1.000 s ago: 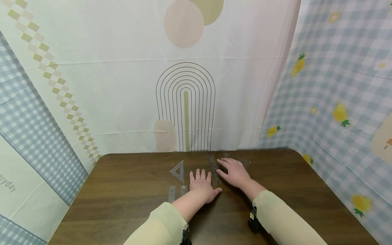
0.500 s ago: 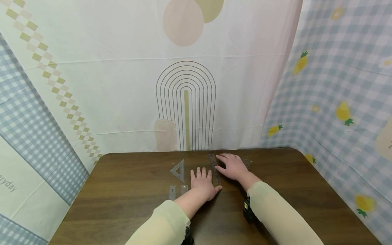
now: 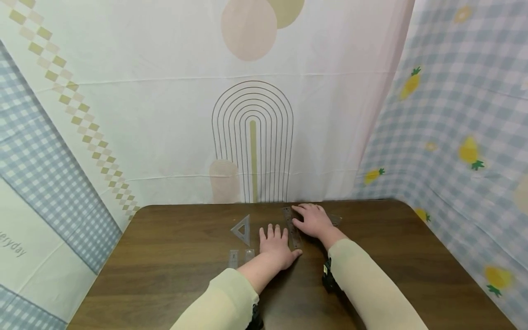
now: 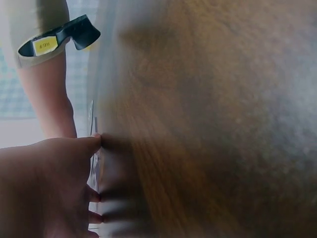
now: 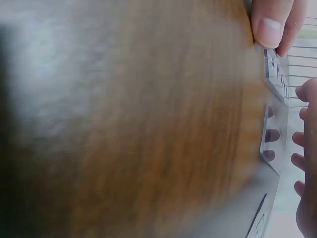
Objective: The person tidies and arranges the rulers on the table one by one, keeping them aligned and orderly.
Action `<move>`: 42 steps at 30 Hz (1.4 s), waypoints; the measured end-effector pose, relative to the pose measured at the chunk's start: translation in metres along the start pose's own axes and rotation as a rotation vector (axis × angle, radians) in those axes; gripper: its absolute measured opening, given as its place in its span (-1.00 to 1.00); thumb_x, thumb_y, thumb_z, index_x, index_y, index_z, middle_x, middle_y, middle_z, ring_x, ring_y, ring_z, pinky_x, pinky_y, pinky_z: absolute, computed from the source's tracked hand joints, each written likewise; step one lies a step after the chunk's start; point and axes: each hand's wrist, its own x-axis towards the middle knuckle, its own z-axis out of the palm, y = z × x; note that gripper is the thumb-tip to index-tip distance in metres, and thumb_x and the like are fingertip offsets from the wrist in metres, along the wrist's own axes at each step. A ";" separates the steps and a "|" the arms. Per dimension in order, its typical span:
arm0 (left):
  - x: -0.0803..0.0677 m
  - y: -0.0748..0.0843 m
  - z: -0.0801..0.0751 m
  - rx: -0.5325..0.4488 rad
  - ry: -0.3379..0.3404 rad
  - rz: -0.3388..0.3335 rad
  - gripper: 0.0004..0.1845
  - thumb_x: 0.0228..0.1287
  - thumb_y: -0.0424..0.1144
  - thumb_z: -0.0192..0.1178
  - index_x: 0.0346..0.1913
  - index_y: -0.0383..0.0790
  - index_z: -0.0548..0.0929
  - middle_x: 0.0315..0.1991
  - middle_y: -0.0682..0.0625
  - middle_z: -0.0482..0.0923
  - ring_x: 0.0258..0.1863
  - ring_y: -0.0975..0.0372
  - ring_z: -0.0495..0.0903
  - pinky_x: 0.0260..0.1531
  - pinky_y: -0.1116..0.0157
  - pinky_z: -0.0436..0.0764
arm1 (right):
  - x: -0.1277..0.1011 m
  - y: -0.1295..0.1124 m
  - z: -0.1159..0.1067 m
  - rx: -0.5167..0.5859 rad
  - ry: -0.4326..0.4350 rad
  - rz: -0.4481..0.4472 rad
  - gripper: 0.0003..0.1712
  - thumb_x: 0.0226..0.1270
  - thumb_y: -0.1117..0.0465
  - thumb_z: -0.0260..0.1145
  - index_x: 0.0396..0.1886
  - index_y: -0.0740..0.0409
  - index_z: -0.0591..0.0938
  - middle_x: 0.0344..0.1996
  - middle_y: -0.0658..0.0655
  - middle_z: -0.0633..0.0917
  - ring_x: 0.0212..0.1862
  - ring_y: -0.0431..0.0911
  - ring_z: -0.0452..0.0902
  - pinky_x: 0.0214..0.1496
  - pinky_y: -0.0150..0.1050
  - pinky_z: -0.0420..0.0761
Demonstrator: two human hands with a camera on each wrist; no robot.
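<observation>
1. The long clear ruler (image 3: 292, 227) lies flat on the brown table (image 3: 165, 275), running away from the person, in the gap between the two hands
2. The right hand (image 3: 314, 220) rests flat just to the right of the ruler's far half, fingers nearly straight and spread, thumb side touching or nearly touching the ruler's edge; it has hold of nothing that I can see, though the right wrist view shows a thumb tip (image 5: 270, 25) pressed at the ruler's (image 5: 276, 116) end
3. The left hand (image 3: 275, 243) lies palm down just left of the ruler's near half, fingers straight and slightly apart, thumb (image 3: 298, 256) stretched toward the ruler's near end; nothing is gripped
4. Against the frames of a second and half a second ago, the right hand has crept a little farther up the table while the left hand and ruler have hardly shifted, so I judge the ruler is being steadied or lined up, not lifted
5. Beyond the left hand, a small clear set square (image 3: 241, 229) lies to the far left, and two short clear pieces (image 3: 240, 257) lie side by side nearer the person
6. Another clear piece (image 3: 335, 220) peeks out from under the right hand's far side, its shape hidden
</observation>
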 end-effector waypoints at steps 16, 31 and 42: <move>0.002 0.004 0.000 0.013 -0.012 -0.007 -0.05 0.26 0.56 -0.23 0.58 0.09 0.11 0.58 -0.02 -0.01 0.56 0.00 -0.12 0.46 -0.11 -0.13 | 0.008 -0.008 -0.002 -0.012 -0.009 0.004 -0.36 0.49 -0.16 0.10 0.49 -0.09 0.38 0.40 0.22 0.38 0.42 0.22 0.22 0.43 0.24 0.10; 0.009 0.006 0.006 0.010 0.022 -0.005 0.00 0.21 0.60 -0.23 0.58 0.07 0.13 0.57 -0.05 0.02 0.56 -0.03 -0.10 0.45 -0.13 -0.11 | 0.015 -0.006 0.001 -0.043 -0.036 0.021 -0.36 0.47 -0.15 0.10 0.48 -0.10 0.39 0.39 0.23 0.39 0.42 0.20 0.22 0.45 0.23 0.05; 0.011 0.007 0.004 0.005 0.013 -0.008 0.00 0.23 0.59 -0.25 0.59 0.05 0.10 0.58 -0.04 -0.01 0.56 -0.03 -0.12 0.45 -0.13 -0.12 | 0.016 -0.008 -0.003 -0.054 -0.054 0.014 -0.35 0.46 -0.17 0.10 0.47 -0.11 0.40 0.38 0.24 0.39 0.41 0.22 0.24 0.43 0.25 0.06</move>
